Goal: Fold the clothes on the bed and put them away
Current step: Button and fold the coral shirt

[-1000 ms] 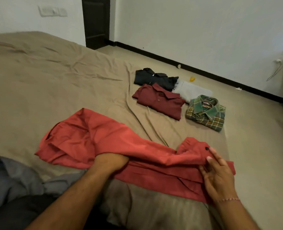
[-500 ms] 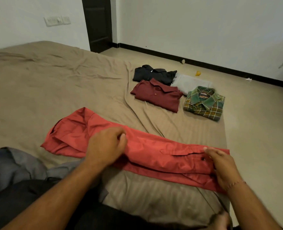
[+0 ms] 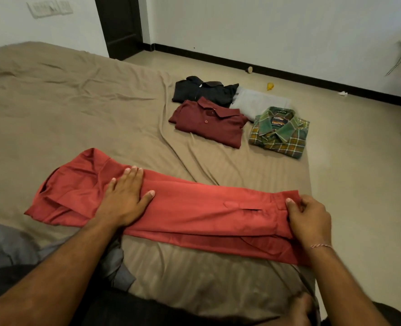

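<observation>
A red garment (image 3: 194, 212) lies folded lengthwise in a long strip across the near part of the bed (image 3: 53, 109). My left hand (image 3: 124, 198) presses flat on its left half, fingers straight and spread. My right hand (image 3: 309, 220) grips the garment's right end, fingers curled round the edge. Farther back on the bed lie folded clothes: a maroon polo shirt (image 3: 209, 123), a black shirt (image 3: 204, 91), a grey garment (image 3: 258, 103) and a green plaid shirt (image 3: 280, 132).
A loose grey cloth (image 3: 11, 250) lies at the near left beside my left arm. The bed's right edge runs just past the plaid shirt, with tan floor (image 3: 359, 161) beyond. A dark door (image 3: 119, 24) stands at the back.
The red garment went from bunched to a smooth flat strip. My left hand opened and laid itself flat on the cloth. My right hand stayed at the garment's right end.
</observation>
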A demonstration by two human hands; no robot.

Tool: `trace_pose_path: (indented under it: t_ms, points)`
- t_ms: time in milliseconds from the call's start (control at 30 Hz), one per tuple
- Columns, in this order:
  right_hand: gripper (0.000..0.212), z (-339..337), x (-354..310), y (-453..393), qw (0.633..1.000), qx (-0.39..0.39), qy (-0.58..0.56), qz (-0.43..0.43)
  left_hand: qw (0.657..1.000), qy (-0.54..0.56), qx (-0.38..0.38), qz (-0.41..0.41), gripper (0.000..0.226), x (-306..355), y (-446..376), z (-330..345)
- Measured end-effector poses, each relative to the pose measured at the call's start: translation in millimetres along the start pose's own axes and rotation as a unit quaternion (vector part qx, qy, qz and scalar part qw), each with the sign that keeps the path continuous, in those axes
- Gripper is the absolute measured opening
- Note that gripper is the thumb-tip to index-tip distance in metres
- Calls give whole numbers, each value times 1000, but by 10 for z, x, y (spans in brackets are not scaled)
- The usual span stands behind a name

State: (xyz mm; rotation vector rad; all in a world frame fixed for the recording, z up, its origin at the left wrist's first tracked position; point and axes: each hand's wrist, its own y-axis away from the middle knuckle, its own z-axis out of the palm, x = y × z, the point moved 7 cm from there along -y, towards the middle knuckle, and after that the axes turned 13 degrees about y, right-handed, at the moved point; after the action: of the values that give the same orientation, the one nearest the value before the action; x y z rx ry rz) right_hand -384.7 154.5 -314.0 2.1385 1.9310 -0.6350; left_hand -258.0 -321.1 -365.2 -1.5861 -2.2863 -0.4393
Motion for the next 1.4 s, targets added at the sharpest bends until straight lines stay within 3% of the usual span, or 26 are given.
trace_pose_path:
  t_ms: [67, 167, 200, 300, 400, 533, 667, 733, 833, 1033, 1133, 1200, 1267, 1333, 1400]
  points:
    - [25, 43, 13, 91, 993, -26, 113, -5, 1000, -18, 3, 0, 103, -9, 11, 23]
    - [24, -12, -63, 109, 990, 4, 132, -42, 995, -77, 58, -18, 97, 74, 61, -69]
    - [33, -66, -104, 79, 987, 22, 143, -69, 990, -105, 93, -7, 91, 197, 112, -142]
    - [65, -98, -112, -86, 965, -35, 232, -115, 971, -108, 150, 149, 78, 971, 360, -170]
    - [66, -16, 17, -179, 946, -163, 266, -90, 952, -1, 88, 292, 78, 1961, 770, 244]
    - [49, -75, 211, -268, 963, -222, 151, -29, 948, 94, -71, 295, 91, 3000, 1027, 1019]
    - [19, -44, 306, -181, 951, -304, -59, 2, 960, 77, -125, 240, 102, 3389, 1046, 1428]
    - [17, 12, 254, -108, 936, -343, -72, -30, 964, 78, -126, 219, 105, 3399, 1046, 1545]
    - [15, 51, 185, -139, 936, -339, -61, -68, 965, 112, -122, 203, 110, 3364, 1029, 1644]
    - [15, 81, -41, -150, 911, -370, -181, -24, 960, 141, -109, 216, 134, 3305, 998, 1619]
    - [27, 8, -218, -72, 885, -372, -281, 9, 953, 226, -68, 187, 135, 3280, 985, 1529]
    - [39, -29, -333, 8, 847, -383, -367, 41, 912, 385, 2, 139, 116, 3212, 938, 1365]
    - [50, -35, -457, 110, 812, -407, -417, 42, 801, 594, 26, 63, 89, 3066, 887, 1304]
    - [58, -2, -570, 193, 808, -423, -411, 3, 686, 725, 57, 4, 61, 2912, 867, 1285]
    - [63, 56, -664, 270, 795, -438, -419, -29, 636, 763, 99, -58, 49, 2716, 862, 1347]
